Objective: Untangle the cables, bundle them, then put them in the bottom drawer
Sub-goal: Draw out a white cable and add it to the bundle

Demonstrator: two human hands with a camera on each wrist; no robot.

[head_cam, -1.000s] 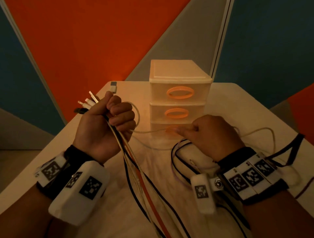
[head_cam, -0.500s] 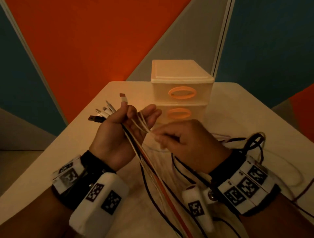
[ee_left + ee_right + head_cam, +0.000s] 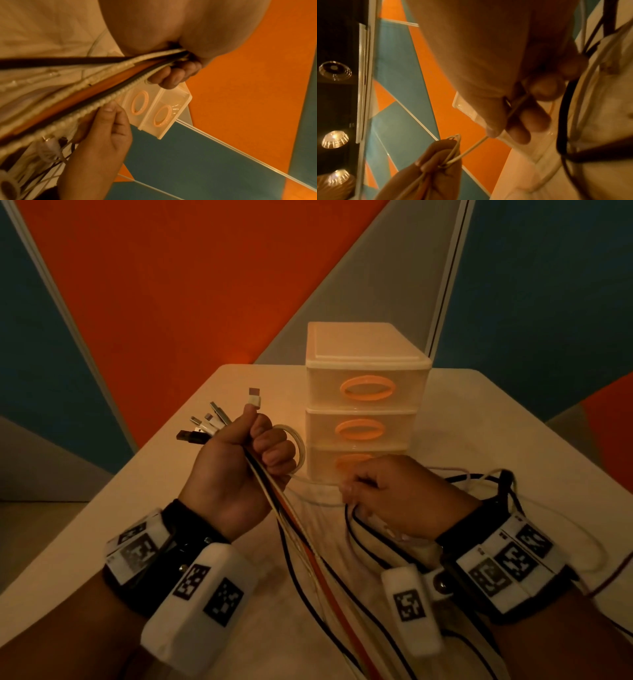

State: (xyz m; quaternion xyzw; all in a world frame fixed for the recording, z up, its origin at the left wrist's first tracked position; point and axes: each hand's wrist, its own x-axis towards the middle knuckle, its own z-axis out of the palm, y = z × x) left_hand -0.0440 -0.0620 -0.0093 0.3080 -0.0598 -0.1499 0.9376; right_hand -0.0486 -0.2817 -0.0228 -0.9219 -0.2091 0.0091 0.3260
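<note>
My left hand point(image 3: 253, 460) is raised in a fist round a bundle of cables point(image 3: 308, 546), white, black and orange, with several plugs point(image 3: 209, 426) fanning out above the fist. A thin white cable point(image 3: 298, 446) loops out of that fist and runs across to my right hand point(image 3: 387, 491), which pinches it low over the table just in front of the drawer unit point(image 3: 366, 405). The right wrist view shows the thin white cable point(image 3: 471, 147) stretched between both hands. All three drawers are closed; my right hand partly hides the bottom one point(image 3: 325, 463).
Loose black and white cable loops point(image 3: 507, 484) lie on the white table point(image 3: 513, 419) behind and right of my right wrist. The bundle's tails run down toward the near edge. Orange and teal wall panels stand behind the table.
Half a second ago the right hand was up at the left hand's fingers, which were part open. Now the left fist has closed and the right hand has drawn the thin cable down and right.
</note>
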